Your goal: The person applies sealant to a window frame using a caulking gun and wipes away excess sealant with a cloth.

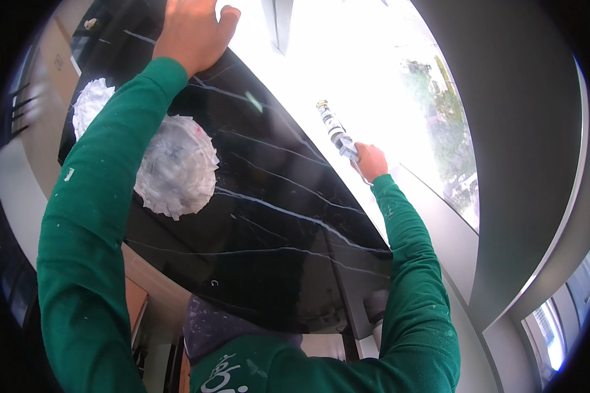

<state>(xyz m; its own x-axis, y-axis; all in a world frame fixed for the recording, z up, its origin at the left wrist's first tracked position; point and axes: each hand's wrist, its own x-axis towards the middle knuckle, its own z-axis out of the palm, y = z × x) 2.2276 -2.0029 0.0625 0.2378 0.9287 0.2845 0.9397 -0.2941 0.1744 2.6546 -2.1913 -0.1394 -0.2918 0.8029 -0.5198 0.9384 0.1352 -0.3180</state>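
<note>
In my right hand (372,162) is a caulking gun (347,147), its handle and trigger wrapped by my fingers. A cartridge (329,120) with a dark and pale label sits in it, pointing up and to the left, in front of the bright window. My left hand (193,33) reaches to the far end of the black countertop (269,209), near the window side. Its thumb stands apart from the palm, and the picture's upper edge cuts off the other fingers. Nothing shows in that hand.
A round white crumpled cover (177,167) lies on the countertop beside my left forearm, with a second one (93,105) partly behind my sleeve. White veins cross the glossy black stone. On the right, a grey wall panel (524,131) rises beside the window (426,111).
</note>
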